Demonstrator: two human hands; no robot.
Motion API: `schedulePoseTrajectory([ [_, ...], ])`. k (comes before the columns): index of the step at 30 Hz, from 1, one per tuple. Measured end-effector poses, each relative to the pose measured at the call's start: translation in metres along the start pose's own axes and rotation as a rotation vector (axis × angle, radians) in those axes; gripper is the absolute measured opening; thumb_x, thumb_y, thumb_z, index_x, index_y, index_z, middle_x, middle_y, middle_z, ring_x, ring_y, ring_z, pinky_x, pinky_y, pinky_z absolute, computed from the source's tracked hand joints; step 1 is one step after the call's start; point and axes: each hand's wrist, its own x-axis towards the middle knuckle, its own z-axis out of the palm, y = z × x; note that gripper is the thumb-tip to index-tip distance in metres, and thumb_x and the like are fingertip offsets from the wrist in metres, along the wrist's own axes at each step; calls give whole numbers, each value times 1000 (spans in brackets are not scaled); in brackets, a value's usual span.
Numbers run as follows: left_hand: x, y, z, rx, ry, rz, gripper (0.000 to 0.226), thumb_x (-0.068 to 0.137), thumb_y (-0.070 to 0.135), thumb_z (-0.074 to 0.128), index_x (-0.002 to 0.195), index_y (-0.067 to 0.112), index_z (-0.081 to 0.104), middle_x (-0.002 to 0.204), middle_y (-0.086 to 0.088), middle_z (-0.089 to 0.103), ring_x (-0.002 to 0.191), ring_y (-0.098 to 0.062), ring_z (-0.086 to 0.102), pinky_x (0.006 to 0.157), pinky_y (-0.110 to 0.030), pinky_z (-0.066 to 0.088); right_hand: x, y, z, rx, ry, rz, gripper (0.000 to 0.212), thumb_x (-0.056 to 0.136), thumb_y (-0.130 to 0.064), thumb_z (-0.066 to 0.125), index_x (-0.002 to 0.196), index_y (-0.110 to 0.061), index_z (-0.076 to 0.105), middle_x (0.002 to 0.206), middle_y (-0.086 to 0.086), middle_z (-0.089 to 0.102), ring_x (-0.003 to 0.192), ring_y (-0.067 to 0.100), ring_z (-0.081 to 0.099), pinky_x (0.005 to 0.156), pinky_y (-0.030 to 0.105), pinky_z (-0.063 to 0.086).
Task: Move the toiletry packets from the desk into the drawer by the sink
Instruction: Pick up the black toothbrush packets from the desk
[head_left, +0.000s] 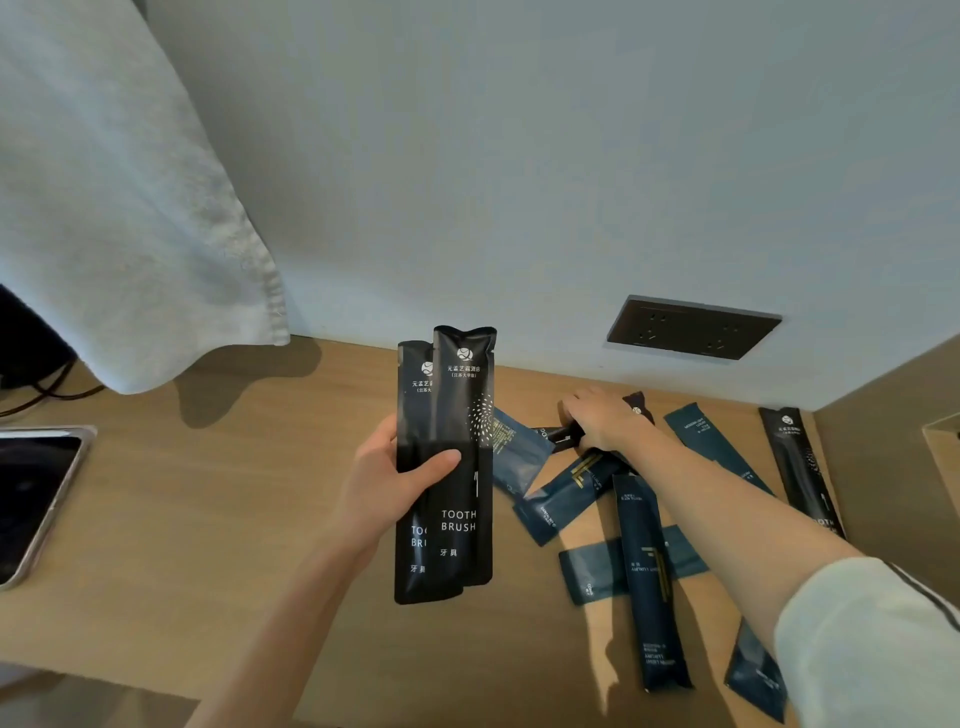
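Left hand (387, 483) grips two toothbrush packets (462, 395) upright and overlapped, thumb across the front, fingers behind. They're held above the desk (208, 519), not touching it. Right hand (602, 418), to the right of that grip and nearer the wall, has fingers curled down over a black packet (638, 408) lying on the desk; its ends stick out either side of the hand. Under and near the right forearm: blue packets (644, 571) scattered flat, some crossing. Farther right, a lone toothbrush packet (802, 467) lies flat. Socket (693, 327) is on the wall above the right hand. Left of the left-hand grip: tablet (31, 493) on the desk, towel (119, 208) hanging above.
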Motion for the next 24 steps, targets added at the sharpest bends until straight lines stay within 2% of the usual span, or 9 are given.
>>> schedulePoseTrajectory([
  [4,-7,0,-6,-38,-6,-5,39,77,12,76,111,23,60,102,-1,74,93,-17,71,84,-38,56,-13,-9,-1,69,79,15,34,87,-3,49,119,-12,42,107,11,62,100,32,57,80,35,34],
  [7,-16,1,-10,-81,-6,-7,38,78,10,74,111,23,59,101,2,74,90,-12,71,79,-29,56,-24,-13,-7,49,230,33,28,91,-10,50,117,-14,45,102,11,67,89,30,62,76,36,49],
  [10,-22,2,-15,-99,-2,20,38,77,7,75,111,19,60,101,1,74,93,-14,71,78,-27,56,-44,-13,-28,87,341,82,24,94,-18,53,118,-16,49,107,9,67,93,28,63,72,38,53],
  [12,-23,5,-17,-106,13,36,39,77,7,76,111,17,60,103,-1,73,93,-15,70,79,-30,55,-62,-13,-43,252,412,122,25,93,-25,57,116,-18,51,106,8,67,92,26,63,74,41,55],
  [14,-24,9,-17,-134,2,59,40,77,6,75,112,15,60,104,-2,73,92,-14,70,75,-27,56,-89,-16,-57,556,477,133,28,89,-27,64,114,-16,55,104,6,67,90,24,63,75,42,55],
  [16,-26,14,-16,-142,-24,88,39,77,6,75,112,15,60,104,-1,73,90,-11,70,69,-20,55,-123,-25,-71,877,540,124,30,85,-24,70,111,-15,59,100,0,68,89,17,65,76,35,54],
  [19,-30,22,-12,-128,-65,123,40,76,8,76,111,17,60,104,1,73,91,-9,70,71,-20,54,-175,-43,-84,1181,596,147,29,82,-24,73,109,-19,63,98,-8,69,88,5,64,69,20,49],
  [21,-34,27,-7,-127,-107,140,40,76,8,76,111,17,60,105,1,73,91,-7,70,71,-19,55,-204,-54,-86,1340,640,182,29,83,-25,72,110,-20,65,98,-7,71,88,9,67,68,20,50],
  [24,-42,30,5,-114,-198,151,42,77,9,76,115,17,60,106,3,72,92,-6,70,72,-18,55,-242,-69,-78,1527,688,274,30,84,-27,68,112,-16,66,97,0,73,88,17,70,73,29,54],
])
